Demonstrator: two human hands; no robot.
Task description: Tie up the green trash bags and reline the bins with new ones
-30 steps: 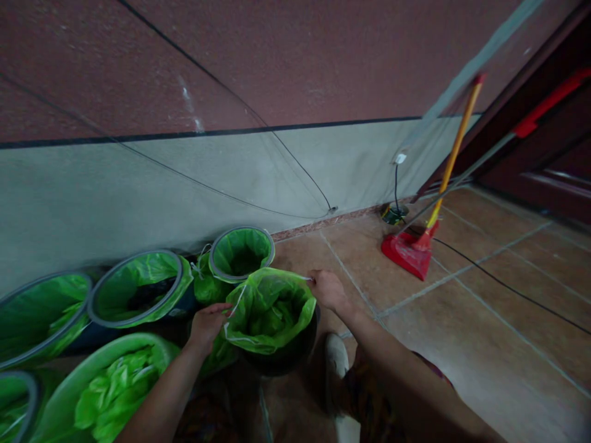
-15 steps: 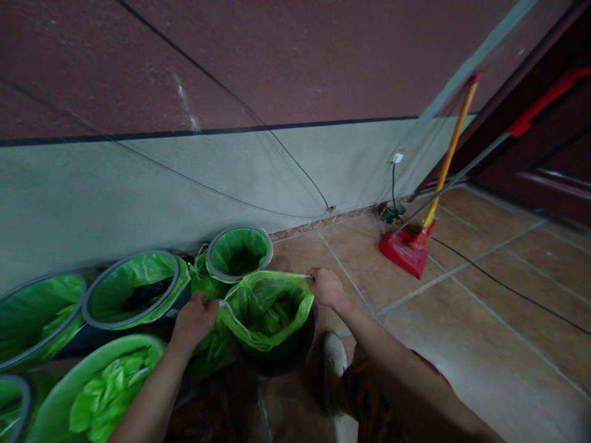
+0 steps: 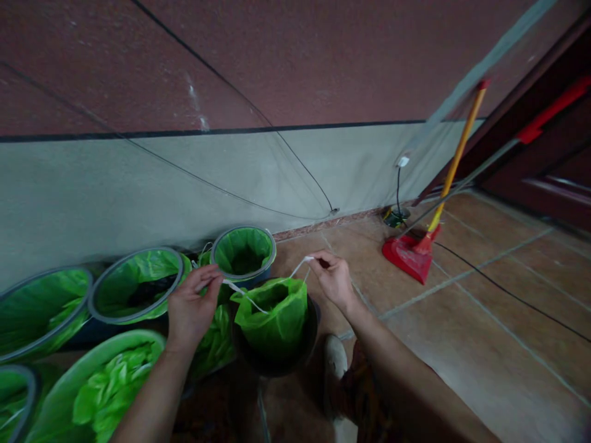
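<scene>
A green drawstring garbage bag (image 3: 277,320) stands partly inside a dark bin (image 3: 272,367), its mouth drawn narrower and gathered above the rim. My left hand (image 3: 194,304) pinches the white drawstring (image 3: 244,292) on the left side of the bag. On the opposite side, my right hand (image 3: 333,277) grips another loop of that string between thumb and fingers. Both string loops are pulled taut away from the bag's mouth. What lies deep in the bag is hidden.
Several bins with green liners stand along the wall, including one blue-grey bin (image 3: 243,252) just behind. A green tub (image 3: 111,394) holds crumpled green bags. To the right are a red dustpan (image 3: 409,258), a yellow-handled broom (image 3: 455,166) and a black cable (image 3: 508,280) across the tiles.
Both hands have shifted from the bag's edge to the drawstring loops and pulled them out. The bag's mouth, wide before, has bunched narrower and come off the bin's rim.
</scene>
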